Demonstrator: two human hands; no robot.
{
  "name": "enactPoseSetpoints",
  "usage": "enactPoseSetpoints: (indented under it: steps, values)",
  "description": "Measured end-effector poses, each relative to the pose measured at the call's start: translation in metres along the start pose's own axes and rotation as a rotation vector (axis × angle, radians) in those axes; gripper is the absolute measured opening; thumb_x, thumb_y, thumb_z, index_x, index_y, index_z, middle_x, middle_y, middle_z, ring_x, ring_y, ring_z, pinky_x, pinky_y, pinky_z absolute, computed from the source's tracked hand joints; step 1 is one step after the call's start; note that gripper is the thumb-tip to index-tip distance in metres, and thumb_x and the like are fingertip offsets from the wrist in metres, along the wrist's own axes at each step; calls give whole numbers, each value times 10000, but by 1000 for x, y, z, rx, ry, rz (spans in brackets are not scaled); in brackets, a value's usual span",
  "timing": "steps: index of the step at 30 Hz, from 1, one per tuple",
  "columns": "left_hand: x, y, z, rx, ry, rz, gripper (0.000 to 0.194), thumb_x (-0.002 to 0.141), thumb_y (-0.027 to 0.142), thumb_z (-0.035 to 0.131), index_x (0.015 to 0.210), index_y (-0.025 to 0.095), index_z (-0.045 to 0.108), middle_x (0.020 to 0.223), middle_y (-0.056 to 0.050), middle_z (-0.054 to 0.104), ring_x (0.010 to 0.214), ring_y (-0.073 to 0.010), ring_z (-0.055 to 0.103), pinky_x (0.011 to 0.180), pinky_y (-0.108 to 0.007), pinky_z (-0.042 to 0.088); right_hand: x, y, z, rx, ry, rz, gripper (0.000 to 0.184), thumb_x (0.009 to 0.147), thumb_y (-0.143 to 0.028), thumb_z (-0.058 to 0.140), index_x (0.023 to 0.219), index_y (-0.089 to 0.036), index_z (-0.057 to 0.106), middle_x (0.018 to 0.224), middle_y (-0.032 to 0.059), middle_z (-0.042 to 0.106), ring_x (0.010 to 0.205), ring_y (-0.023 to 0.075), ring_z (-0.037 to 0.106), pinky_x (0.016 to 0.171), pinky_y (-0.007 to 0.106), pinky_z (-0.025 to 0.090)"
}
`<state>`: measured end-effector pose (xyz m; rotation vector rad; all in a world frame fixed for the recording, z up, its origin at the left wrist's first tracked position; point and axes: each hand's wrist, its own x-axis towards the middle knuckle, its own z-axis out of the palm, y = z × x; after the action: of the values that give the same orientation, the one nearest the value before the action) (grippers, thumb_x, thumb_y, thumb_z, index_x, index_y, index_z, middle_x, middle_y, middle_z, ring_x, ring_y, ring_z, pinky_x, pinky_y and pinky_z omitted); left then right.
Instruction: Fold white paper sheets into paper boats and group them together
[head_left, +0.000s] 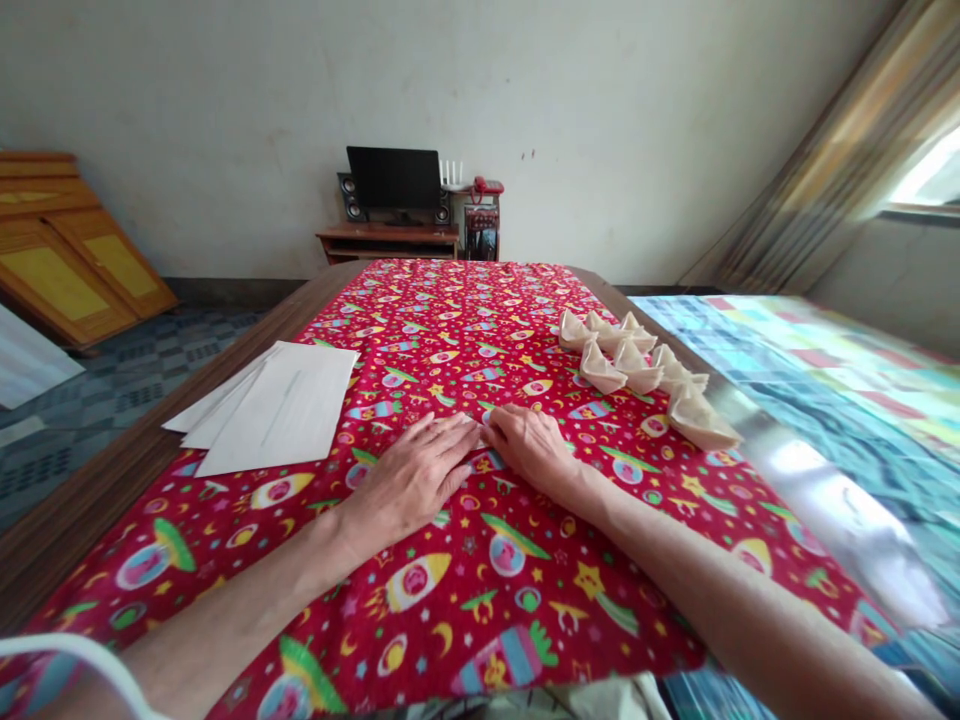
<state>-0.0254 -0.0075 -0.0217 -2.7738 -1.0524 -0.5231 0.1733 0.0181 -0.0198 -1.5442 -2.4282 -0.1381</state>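
My left hand and my right hand meet over the middle of the red patterned cloth. Between and under the fingertips shows a small pale piece of folded paper, mostly hidden by both hands. The left fingers lie close together over it, with the thumb nearer me. My right fingers are curled onto its other end. Left of my hands, a fanned stack of white paper sheets lies on the cloth. To the right stand several folded paper boat-like shapes, grouped in rows.
The cloth covers a brown wooden table. Beyond it stand a monitor with speakers on a small desk. A bed is on the right and a wooden cabinet on the left. A white cable curves at lower left.
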Motion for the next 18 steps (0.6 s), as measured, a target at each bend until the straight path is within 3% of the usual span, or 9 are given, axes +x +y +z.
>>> enactPoseSetpoints:
  steps: [5,18]
  values:
    - [-6,0,4,-12,-108,-30,456,979,318,293,1417,193,320,1461,-33,371,1370,-188,288,1125,-417,250,0,0,4,-25,-6,14,297,975,-376,332,900,-211,567,863,21,656,720,145,609,547,257,242]
    - [-9,-4,9,-15,-79,5,464,979,310,305,1425,182,305,1455,-51,378,1373,-187,283,1128,-411,267,1,-3,3,-10,-8,54,303,958,-413,378,870,-212,587,827,27,664,738,155,613,572,241,292]
